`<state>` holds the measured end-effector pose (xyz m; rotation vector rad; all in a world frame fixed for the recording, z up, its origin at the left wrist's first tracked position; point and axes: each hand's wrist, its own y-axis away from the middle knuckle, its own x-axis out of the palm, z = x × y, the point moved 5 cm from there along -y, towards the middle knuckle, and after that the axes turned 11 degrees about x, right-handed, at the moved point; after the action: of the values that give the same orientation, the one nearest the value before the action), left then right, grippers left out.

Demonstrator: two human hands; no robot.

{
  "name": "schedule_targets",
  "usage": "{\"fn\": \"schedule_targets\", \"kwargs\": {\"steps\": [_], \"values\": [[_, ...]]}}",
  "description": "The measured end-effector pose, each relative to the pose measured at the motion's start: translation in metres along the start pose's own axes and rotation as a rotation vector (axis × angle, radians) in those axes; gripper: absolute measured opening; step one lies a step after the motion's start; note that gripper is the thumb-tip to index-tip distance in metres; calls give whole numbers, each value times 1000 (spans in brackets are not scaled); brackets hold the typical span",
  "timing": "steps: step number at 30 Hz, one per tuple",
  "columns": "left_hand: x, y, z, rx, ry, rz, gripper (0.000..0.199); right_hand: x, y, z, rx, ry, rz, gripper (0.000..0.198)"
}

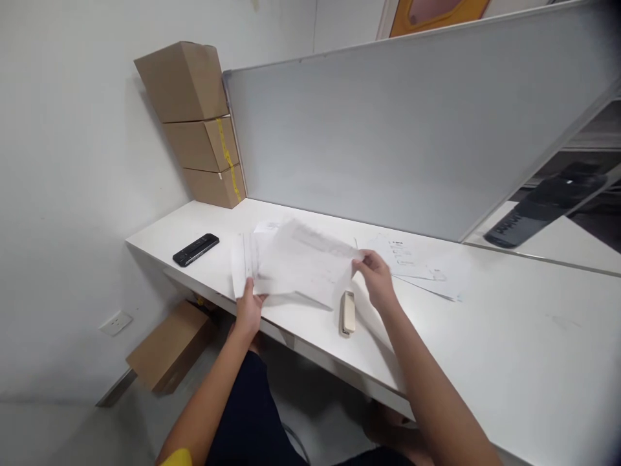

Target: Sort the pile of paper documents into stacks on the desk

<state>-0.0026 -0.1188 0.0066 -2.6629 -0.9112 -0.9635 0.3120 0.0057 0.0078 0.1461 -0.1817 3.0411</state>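
Observation:
My right hand (376,277) pinches the right edge of a white paper sheet (305,259), which is smeared by motion and spread above the desk. Near the desk's front edge, my left hand (249,309) grips the lower edge of other printed papers (242,259), thumb on top. The moving sheet partly covers those papers. A cream stapler (348,312) lies on the desk just below my right hand, touched by neither hand. Behind the right hand, several printed sheets (417,265) lie loosely fanned.
A black phone (196,250) rests on the white desk (524,336) at the left. Stacked cardboard boxes (208,142) stand in the back corner beside a grey partition (359,136). Another carton (169,343) sits below the desk. A dark bottle (548,200) lies beyond the partition.

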Motion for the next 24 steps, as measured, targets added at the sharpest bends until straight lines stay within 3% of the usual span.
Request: {"fn": "schedule_targets", "kwargs": {"steps": [2, 4, 7, 8, 10, 13, 15, 19, 24], "values": [[25, -16, 3, 31, -14, 78, 42, -28, -12, -4, 6, -80, -151, 39], [43, -21, 3, 163, -156, 166, 59, -49, -19, -10, 66, -94, -241, 46], [50, -9, -5, 554, -561, 204, 96, -58, -23, -19, 185, -15, -238, 46], [51, -1, -6, 686, -715, 233, 102, -56, -23, -21, 201, 21, -213, 45], [55, 10, -2, 861, -1008, 391, 94, -49, -21, -23, 202, 80, -158, 44], [66, 5, 17, 896, -1286, 732, 60, -40, -20, -24, 233, 87, -169, 41], [76, -11, 24, 883, -1328, 845, 45, -37, -20, -25, 289, 63, -188, 40], [93, -35, 24, 951, -1343, 822, 44, -35, -21, -21, 338, 18, -178, 40], [89, -12, 22, 1036, -1357, 854, 61, -46, -16, -9, 304, 12, -171, 44]]}}
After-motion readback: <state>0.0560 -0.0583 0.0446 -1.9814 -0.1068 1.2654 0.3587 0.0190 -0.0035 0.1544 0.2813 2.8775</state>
